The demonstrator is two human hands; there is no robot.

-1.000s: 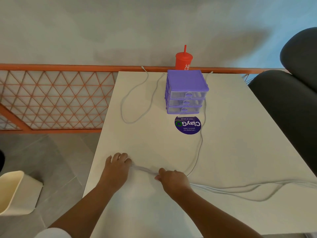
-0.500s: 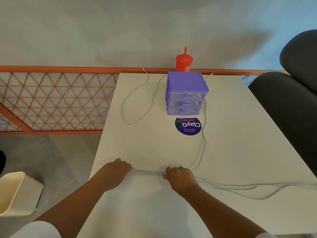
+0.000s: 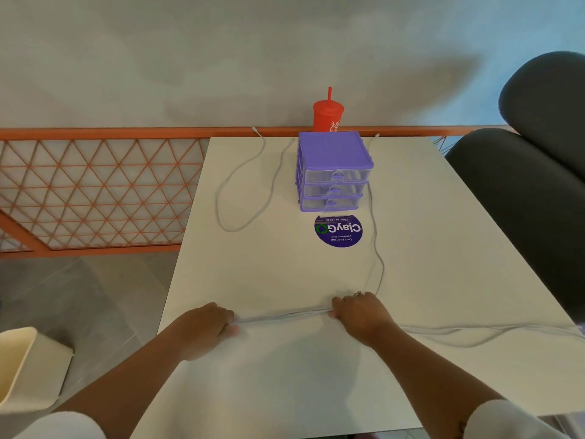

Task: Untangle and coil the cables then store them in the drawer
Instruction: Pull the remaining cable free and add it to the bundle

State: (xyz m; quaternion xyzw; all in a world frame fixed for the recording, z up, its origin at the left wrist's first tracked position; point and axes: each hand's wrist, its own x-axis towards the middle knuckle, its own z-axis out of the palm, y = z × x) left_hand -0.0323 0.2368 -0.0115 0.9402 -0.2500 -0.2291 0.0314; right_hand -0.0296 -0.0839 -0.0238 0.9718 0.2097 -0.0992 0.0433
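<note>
Thin grey-white cables (image 3: 281, 315) stretched straight between left grip (image 3: 205, 327) and right grip (image 3: 361, 315), both pinching them atop white table (image 3: 285, 384).

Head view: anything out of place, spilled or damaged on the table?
Nothing spilled or damaged; the cup stands upright. Only the cables are untidy: the cable bundle held between the left hand and right hand trails to the table's right edge, and a looped cable lies loose left of the drawer unit.
</note>
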